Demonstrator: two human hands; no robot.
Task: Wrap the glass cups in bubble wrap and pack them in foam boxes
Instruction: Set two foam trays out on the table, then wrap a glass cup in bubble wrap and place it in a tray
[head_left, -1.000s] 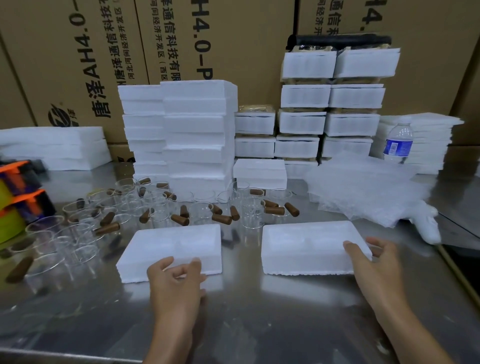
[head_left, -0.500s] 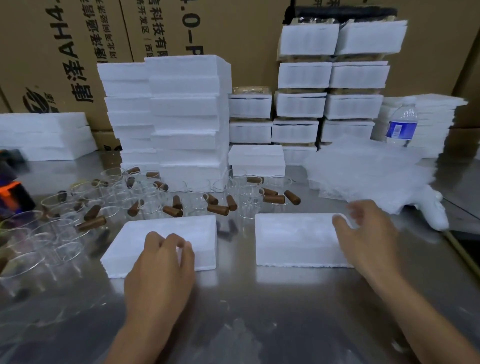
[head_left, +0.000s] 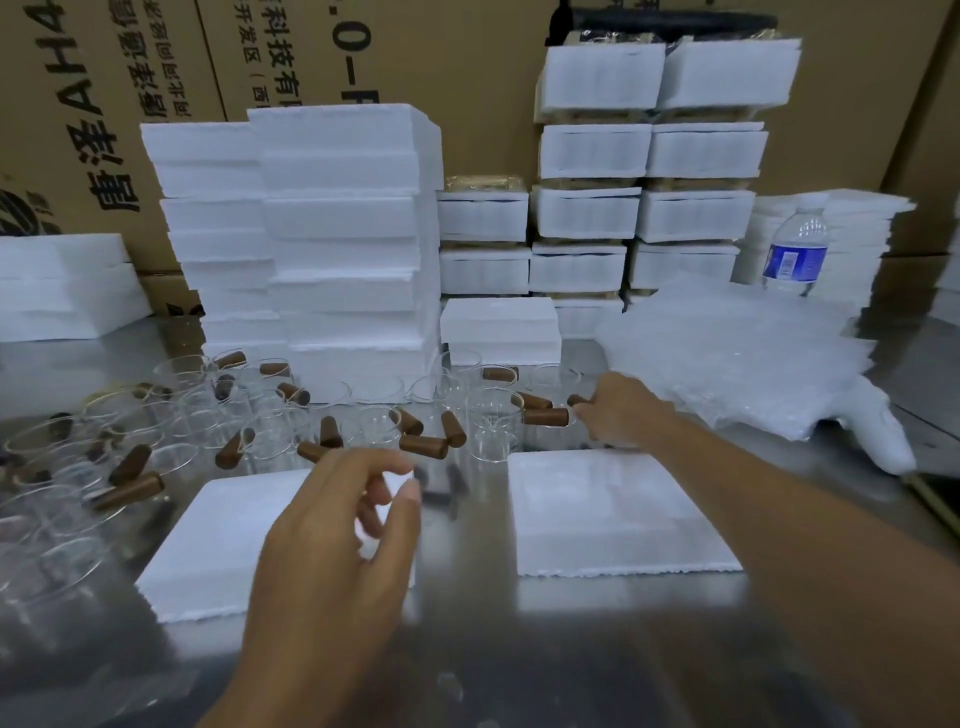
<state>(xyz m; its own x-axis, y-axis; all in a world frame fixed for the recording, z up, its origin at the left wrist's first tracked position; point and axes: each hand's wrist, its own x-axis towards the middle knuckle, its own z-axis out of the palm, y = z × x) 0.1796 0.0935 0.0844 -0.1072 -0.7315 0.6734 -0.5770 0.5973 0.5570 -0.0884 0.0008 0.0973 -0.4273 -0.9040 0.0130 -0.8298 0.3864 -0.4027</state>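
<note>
Steel table (head_left: 467, 649); left hand (head_left: 332, 545) overlaps foam box (head_left: 218, 540)

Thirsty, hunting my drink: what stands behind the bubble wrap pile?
A blue-labelled water bottle stands behind the bubble wrap, before stacked white foam sheets; anything low behind the wrap is covered.

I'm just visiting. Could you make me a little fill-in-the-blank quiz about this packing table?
The glass cups have ____ handles.
The water bottle wears a ____ label.
The left hand is over a white ____ box.
Missing: brown, blue, foam.
</note>
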